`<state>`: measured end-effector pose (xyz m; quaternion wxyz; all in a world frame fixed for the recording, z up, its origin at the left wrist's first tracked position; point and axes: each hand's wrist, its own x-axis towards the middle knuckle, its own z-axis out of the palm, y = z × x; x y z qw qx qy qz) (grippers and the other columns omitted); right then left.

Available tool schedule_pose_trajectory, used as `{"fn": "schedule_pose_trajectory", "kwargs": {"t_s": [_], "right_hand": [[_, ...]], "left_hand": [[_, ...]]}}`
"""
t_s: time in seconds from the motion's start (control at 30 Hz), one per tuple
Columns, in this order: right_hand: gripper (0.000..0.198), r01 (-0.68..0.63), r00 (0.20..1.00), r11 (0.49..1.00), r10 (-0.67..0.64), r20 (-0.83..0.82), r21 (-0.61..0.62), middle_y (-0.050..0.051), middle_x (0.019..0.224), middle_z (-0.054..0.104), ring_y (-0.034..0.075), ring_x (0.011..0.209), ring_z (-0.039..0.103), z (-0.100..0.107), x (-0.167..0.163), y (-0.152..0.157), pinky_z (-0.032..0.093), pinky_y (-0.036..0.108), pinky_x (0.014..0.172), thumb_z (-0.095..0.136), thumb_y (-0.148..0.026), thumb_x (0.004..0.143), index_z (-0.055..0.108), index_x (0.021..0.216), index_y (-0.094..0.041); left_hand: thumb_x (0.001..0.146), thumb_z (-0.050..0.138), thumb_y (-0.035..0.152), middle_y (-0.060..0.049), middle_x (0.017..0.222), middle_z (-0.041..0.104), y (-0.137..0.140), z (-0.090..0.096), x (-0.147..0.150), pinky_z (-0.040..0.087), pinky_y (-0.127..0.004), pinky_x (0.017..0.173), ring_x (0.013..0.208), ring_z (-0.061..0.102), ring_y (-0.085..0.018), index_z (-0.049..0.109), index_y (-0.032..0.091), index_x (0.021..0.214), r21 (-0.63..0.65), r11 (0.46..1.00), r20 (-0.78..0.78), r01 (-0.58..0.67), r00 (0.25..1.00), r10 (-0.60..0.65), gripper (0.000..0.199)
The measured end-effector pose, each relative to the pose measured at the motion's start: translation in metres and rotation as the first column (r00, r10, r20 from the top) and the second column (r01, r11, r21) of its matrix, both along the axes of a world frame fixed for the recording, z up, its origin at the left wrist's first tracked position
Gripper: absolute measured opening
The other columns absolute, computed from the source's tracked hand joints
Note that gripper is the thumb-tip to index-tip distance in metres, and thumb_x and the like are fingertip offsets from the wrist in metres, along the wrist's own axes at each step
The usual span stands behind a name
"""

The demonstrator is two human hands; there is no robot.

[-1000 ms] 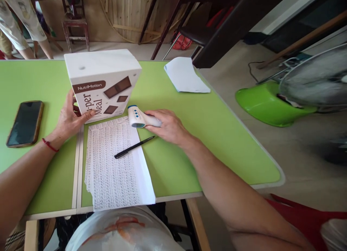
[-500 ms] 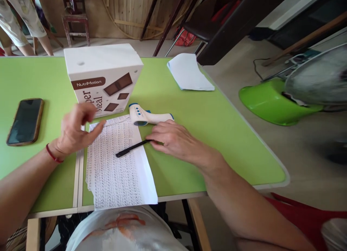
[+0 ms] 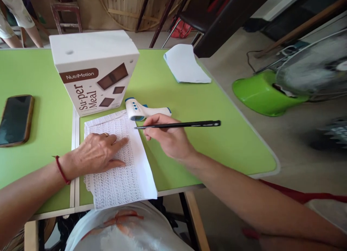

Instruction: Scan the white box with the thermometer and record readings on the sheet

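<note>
My left hand [image 3: 101, 151] rests on a sheet of paper [image 3: 116, 189] covered in rows of handwriting, its index finger and thumb stretched out across the writing. Between the fingers of my right hand [image 3: 168, 135] is a slim black pen [image 3: 195, 124], its tip pointing left over the sheet's right margin. Just beyond that hand lies a white and blue infrared thermometer [image 3: 146, 111], near the paper's top edge. Behind the paper stands a white NutriMotion box [image 3: 94, 74] with brown bars printed on its front.
A phone [image 3: 16, 119] in a brown case lies at the left of the green table [image 3: 217, 153]. Folded white sheets [image 3: 184, 65] sit near the far right edge. On the floor to the right are a fan [image 3: 311, 70] and a bright green plastic thing [image 3: 257, 92].
My left hand has come down from in front of the box onto the writing. My right hand has lifted the pen off the paper and turned its tip leftward.
</note>
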<state>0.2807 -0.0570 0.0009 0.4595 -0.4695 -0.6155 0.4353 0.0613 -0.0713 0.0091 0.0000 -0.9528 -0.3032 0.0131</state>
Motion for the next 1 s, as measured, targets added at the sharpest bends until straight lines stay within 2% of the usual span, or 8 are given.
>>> {"fn": "schedule_pose_trajectory", "kwargs": {"t_s": [0.07,0.17,0.37,0.53,1.0], "right_hand": [[0.005,0.048,0.999,0.999,-0.048,-0.014,-0.012,-0.006,0.054,0.055,0.008,0.045,0.047,-0.012,-0.005,-0.003,0.039,0.023,0.042,0.059,-0.019,0.068,0.056,0.071,-0.020],[0.006,0.111,0.992,0.991,-0.115,0.054,0.072,-0.006,0.051,0.052,0.008,0.043,0.044,-0.022,-0.008,-0.005,0.036,0.023,0.041,0.060,-0.019,0.067,0.054,0.067,-0.021],[0.016,0.027,0.979,0.967,-0.078,0.191,0.255,-0.006,0.051,0.049,0.009,0.046,0.043,-0.027,-0.011,-0.005,0.038,0.025,0.046,0.054,-0.018,0.073,0.046,0.060,-0.022],[0.015,-0.004,0.971,0.962,-0.062,0.233,0.273,-0.004,0.053,0.050,0.011,0.051,0.047,-0.030,-0.011,-0.007,0.040,0.027,0.050,0.051,-0.019,0.075,0.044,0.062,-0.023],[0.015,-0.040,0.960,0.951,-0.049,0.276,0.307,-0.005,0.054,0.050,0.010,0.050,0.046,-0.030,-0.012,-0.006,0.040,0.025,0.049,0.050,-0.020,0.077,0.043,0.063,-0.023]], "left_hand": [[0.090,0.052,0.058,-0.006,0.085,0.060,-0.002,0.003,0.004,0.034,-0.031,0.048,0.064,0.059,-0.021,0.043,0.013,0.130,-0.017,0.999,-0.054,-0.037,0.998,0.036,0.061],[0.089,0.052,0.058,-0.007,0.088,0.061,-0.002,0.006,0.006,0.035,-0.030,0.049,0.067,0.060,-0.022,0.043,0.013,0.129,-0.044,0.997,-0.074,-0.062,0.996,0.059,0.062],[0.090,0.049,0.060,-0.006,0.084,0.060,-0.001,0.000,0.003,0.034,-0.029,0.048,0.065,0.058,-0.021,0.044,0.012,0.127,-0.012,0.999,0.000,-0.040,0.999,0.040,0.061],[0.089,0.049,0.060,-0.006,0.084,0.060,-0.001,-0.001,0.002,0.032,-0.030,0.046,0.063,0.058,-0.021,0.047,0.012,0.122,-0.017,0.999,0.010,-0.042,0.999,0.043,0.058],[0.088,0.052,0.060,-0.005,0.085,0.061,-0.001,0.000,0.004,0.032,-0.030,0.045,0.064,0.060,-0.022,0.048,0.014,0.121,-0.035,0.998,-0.024,-0.052,0.998,0.051,0.057]]}}
